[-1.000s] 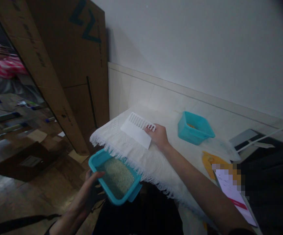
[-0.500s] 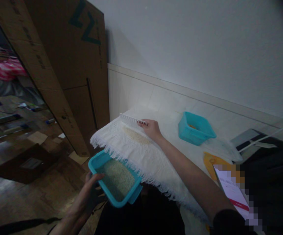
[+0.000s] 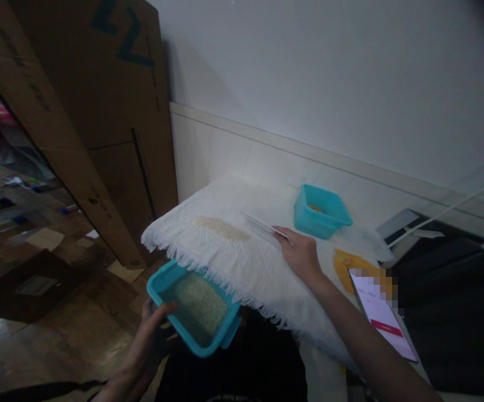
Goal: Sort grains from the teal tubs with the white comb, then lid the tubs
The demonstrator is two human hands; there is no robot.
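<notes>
My left hand (image 3: 155,324) grips the left rim of a turquoise plastic bin (image 3: 202,350), thumb over the rim. Pale, rice-like grains (image 3: 204,298) lie inside it. The bin is held just below the fringed edge of a white cloth (image 3: 262,279) that covers the table. On the cloth lies a small pile of the same pale grains (image 3: 222,228). To the right of the pile, my right hand (image 3: 300,252) is closed on a thin white comb-like strip (image 3: 262,223), apart from the grains. Blur hides its teeth now.
A second turquoise bin (image 3: 321,215) with orange-yellow bits stands near the wall. Right of it are a yellow item (image 3: 345,268), a phone (image 3: 388,329) with a lit screen and a black bag (image 3: 447,312). A tall cardboard box (image 3: 128,111) rises on the left.
My right hand has moved right with the white comb-like strip, away from the far side of the grain pile. My left hand still holds the bin under the cloth edge. The view has shifted slightly.
</notes>
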